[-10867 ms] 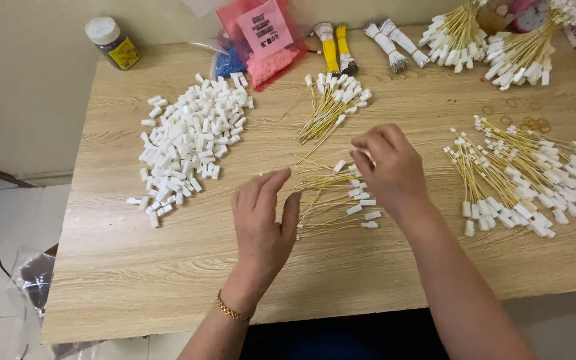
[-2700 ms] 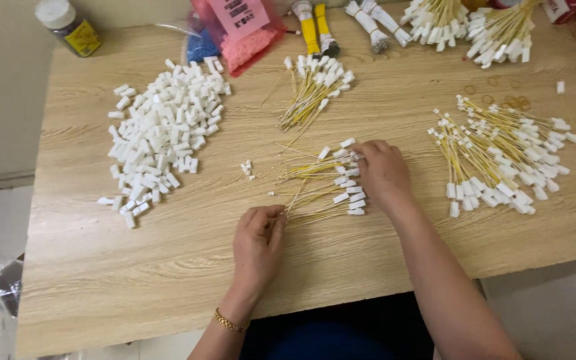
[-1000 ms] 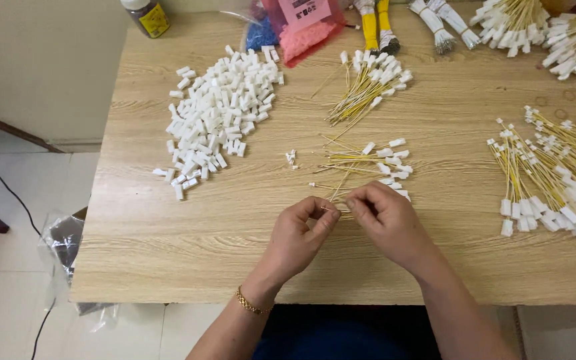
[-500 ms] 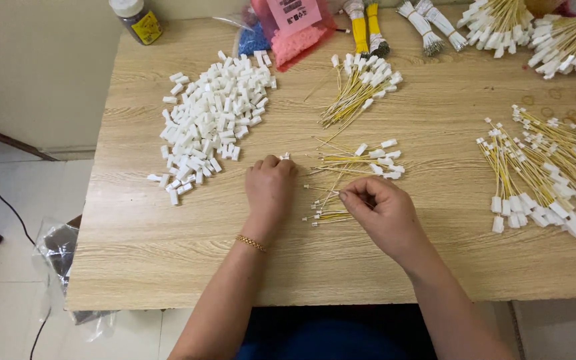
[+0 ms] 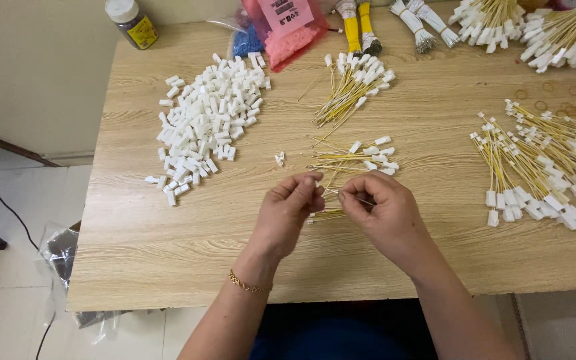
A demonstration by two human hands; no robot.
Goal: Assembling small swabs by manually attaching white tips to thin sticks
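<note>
A thin yellow wire (image 5: pixel 349 196) is pinched between both hands just above the table's near edge, its long axis running roughly left-right. The left hand (image 5: pixel 289 212) is closed on what looks like a small white plug, tho it's too small to be sure; the right hand (image 5: pixel 381 212) is closed on the wire. The loose bundle of wires (image 5: pixel 351 159) lies just beyond the fingertips, approx. equally near both hands.

Left hand (image 5: pixel 288 213) and right hand (image 5: pixel 381 213) meet fingertip to fingertip, each grip pinched. Both forearms angle inward from below.
</note>
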